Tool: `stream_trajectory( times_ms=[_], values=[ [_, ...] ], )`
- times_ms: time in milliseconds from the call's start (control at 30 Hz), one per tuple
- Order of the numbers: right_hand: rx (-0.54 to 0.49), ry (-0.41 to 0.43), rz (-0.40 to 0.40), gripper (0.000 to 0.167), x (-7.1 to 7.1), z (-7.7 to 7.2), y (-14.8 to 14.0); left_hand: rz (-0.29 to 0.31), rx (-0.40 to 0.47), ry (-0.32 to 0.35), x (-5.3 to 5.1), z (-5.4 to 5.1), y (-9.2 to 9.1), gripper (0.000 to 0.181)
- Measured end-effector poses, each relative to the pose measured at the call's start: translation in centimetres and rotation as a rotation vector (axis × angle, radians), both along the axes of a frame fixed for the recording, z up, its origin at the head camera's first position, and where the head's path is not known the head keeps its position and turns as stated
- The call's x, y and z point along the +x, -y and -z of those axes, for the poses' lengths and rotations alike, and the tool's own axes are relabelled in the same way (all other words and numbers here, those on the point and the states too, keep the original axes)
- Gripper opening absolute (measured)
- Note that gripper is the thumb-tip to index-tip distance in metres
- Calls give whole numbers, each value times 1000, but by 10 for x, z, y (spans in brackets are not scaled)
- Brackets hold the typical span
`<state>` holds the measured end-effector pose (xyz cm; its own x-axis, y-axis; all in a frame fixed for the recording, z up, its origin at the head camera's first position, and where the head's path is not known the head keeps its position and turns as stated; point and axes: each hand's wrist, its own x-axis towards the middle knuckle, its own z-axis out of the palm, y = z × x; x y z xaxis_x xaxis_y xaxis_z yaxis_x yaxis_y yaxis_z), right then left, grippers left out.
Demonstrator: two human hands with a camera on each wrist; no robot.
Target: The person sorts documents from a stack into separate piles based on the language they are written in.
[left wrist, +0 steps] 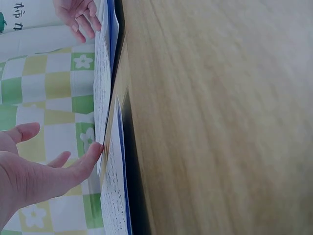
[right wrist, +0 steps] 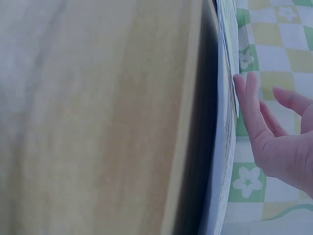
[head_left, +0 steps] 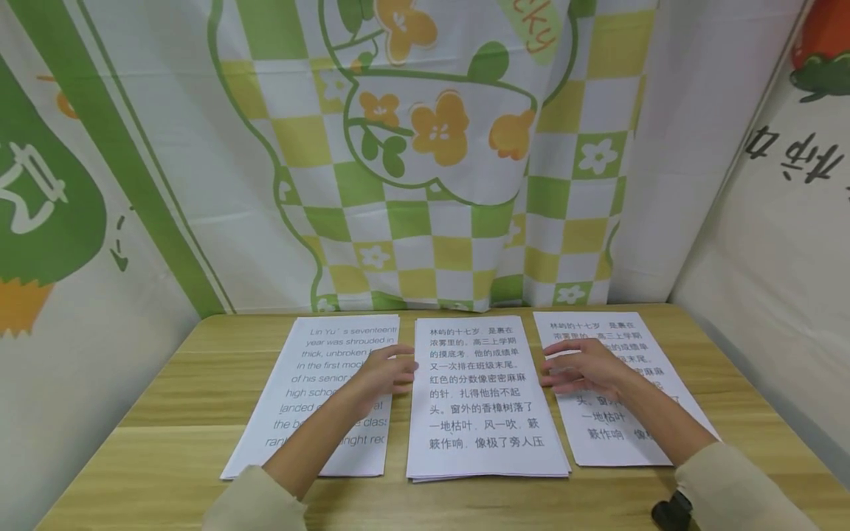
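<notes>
Three stacks of printed white paper lie side by side on the table. The left stack (head_left: 279, 428) carries English text; Chinese characters cover the middle stack (head_left: 474, 398) and the right stack (head_left: 654, 383). My left hand (head_left: 375, 380) is over the right part of the left stack, fingertips by the middle stack's left edge. Over the left part of the right stack, my right hand (head_left: 587, 370) points its fingers toward the middle stack. Both hands have loosely extended fingers and hold nothing. In the right wrist view, the fingertips (right wrist: 239, 81) appear close to the paper; contact cannot be told.
The wooden table (head_left: 159, 398) bears the stacks. Behind it hangs a checkered green, yellow and white curtain (head_left: 425, 221), with white printed fabric at both sides. A small black object (head_left: 672, 510) sits at the right sleeve's cuff.
</notes>
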<state>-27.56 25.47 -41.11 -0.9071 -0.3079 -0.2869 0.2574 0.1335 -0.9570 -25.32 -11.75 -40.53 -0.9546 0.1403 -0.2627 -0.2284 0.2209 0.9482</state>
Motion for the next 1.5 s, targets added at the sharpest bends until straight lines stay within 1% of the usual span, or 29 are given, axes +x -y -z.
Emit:
stream_trajectory(
  times_ms=[100, 200, 333, 467, 767, 1033, 1200, 1367, 1500],
  values=[
    [1, 15, 13, 54, 0, 1, 1, 2, 19, 9, 0, 0, 2, 54],
    [-2, 22, 10, 54, 0, 2, 1, -1, 39, 22, -1, 1, 4, 54],
    [-12, 32, 16, 54, 0, 2, 2, -1, 52, 34, 0, -1, 5, 55],
    [-15, 42, 22, 53, -1, 2, 3, 8, 70, 39, 1, -2, 7, 55],
    [-7, 47, 50, 53, 0, 2, 5, 12, 94, 47, 1, -2, 8, 53],
    [-13, 40, 46, 53, 2, 0, 6, 10, 108, 36, 1, -2, 8, 53],
    [-9, 39, 59, 53, 3, -1, 6, 16, 130, 18, 2, -3, 9, 52],
    [-7, 41, 69, 52, 2, 1, 6, 2, 135, 32, 1, -3, 9, 51],
    [-14, 35, 70, 52, 2, 1, 6, -4, 146, 26, 1, -5, 8, 51]
  ],
)
